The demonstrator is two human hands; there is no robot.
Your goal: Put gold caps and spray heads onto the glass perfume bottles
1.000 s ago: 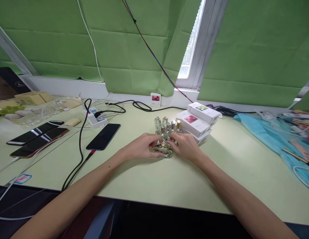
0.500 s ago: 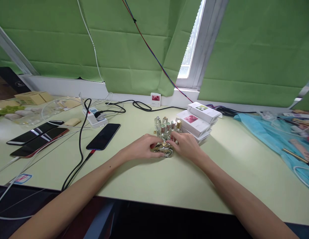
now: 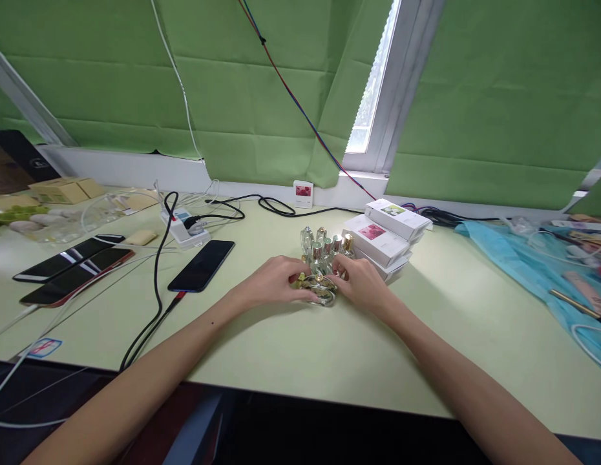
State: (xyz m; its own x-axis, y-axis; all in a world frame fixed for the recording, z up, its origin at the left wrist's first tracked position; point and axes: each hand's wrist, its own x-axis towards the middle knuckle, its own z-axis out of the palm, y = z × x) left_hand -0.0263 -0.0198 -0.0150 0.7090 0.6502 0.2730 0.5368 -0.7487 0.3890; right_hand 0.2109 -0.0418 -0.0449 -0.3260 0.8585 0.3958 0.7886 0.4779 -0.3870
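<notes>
Several small clear glass perfume bottles (image 3: 318, 250) with metallic silver and gold tops stand bunched together on the table. At the front of the group is a wider clear glass perfume bottle (image 3: 324, 298) with a small gold top. My left hand (image 3: 276, 281) curves round its left side, thumb along the front and fingers behind. My right hand (image 3: 361, 281) is closed at its right side, thumb against the glass and fingers bent towards the bottles behind. A small yellowish piece (image 3: 301, 278) shows between my left thumb and fingers. The right fingertips are partly hidden.
White boxes (image 3: 378, 240) are stacked just behind my right hand. A phone (image 3: 201, 266) on a cable and a power strip (image 3: 185, 232) lie to the left, with more phones (image 3: 77, 274) beyond. A blue sheet (image 3: 518, 265) with clutter covers the right side.
My left fingers have lifted slightly away from the front bottle, and the yellowish piece beside it now shows more. My right hand has barely moved.
</notes>
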